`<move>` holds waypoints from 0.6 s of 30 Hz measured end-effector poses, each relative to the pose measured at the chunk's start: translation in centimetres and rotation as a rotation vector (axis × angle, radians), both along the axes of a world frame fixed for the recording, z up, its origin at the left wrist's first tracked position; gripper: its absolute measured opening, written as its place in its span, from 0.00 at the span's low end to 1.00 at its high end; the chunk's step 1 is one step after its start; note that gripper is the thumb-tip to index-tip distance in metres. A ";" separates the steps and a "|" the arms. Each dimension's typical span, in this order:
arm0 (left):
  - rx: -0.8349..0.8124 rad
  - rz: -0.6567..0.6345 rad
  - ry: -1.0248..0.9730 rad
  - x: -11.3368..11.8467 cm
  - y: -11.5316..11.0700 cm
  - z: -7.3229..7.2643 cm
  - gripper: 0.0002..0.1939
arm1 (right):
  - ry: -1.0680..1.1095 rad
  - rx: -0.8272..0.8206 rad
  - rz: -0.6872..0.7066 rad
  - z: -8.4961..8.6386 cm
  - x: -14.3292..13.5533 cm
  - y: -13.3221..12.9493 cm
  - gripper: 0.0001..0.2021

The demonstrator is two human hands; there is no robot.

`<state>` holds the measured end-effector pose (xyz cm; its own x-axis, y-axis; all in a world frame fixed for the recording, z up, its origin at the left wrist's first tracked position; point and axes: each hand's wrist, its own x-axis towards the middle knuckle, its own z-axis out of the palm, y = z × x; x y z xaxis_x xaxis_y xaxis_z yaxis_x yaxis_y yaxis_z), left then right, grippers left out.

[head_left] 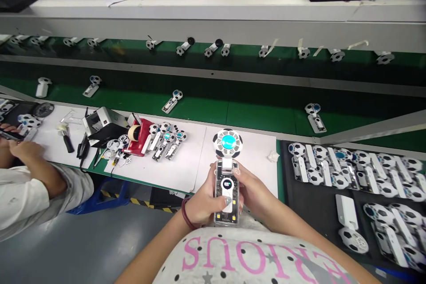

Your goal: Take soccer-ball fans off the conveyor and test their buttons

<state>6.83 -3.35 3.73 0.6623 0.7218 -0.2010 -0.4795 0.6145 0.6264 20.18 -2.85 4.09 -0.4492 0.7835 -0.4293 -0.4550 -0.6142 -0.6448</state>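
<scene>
A handheld mini fan (pixel 227 186) with a round soccer-ball-patterned head and a clear-fronted body is held upright in front of my chest. Its small round display is lit and reads about 100, and the hub of its head shows blue. My left hand (pixel 204 202) wraps the body from the left, thumb lying on the front below the display. Around the right side of the same fan closes my right hand (pixel 251 186), its thumb near the neck. The fingers behind the body are hidden.
Similar fans fill a black tray (pixel 319 204) at right. More fans (pixel 169 142) lie left of me beside a red tape dispenser (pixel 141 137) and a white box (pixel 106 122). A shelf (pixel 213 13) spans above the bench. A co-worker's hands (pixel 23 144) are at far left.
</scene>
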 end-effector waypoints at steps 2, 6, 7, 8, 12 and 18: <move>0.005 -0.063 -0.004 0.0 -0.3 -0.2 0.35 | 0.045 -0.017 -0.026 0.0 0.2 0.0 0.20; 0.057 -0.183 0.031 0.1 -0.7 -0.5 0.33 | 0.199 -0.053 0.029 -0.3 1.0 0.7 0.20; 0.071 -0.202 0.043 0.2 -0.7 -0.6 0.33 | 0.239 -0.065 0.066 -0.5 1.3 1.0 0.20; 0.082 -0.218 0.055 0.3 -0.7 -0.6 0.33 | 0.268 -0.067 0.099 -0.7 1.5 1.2 0.21; 0.140 -0.243 0.109 0.5 -0.5 -0.7 0.37 | 0.318 -0.001 0.177 -1.2 1.9 1.7 0.24; 0.172 -0.224 0.216 0.7 -0.3 -0.4 0.45 | 0.350 0.009 0.136 -1.1 1.9 1.5 0.19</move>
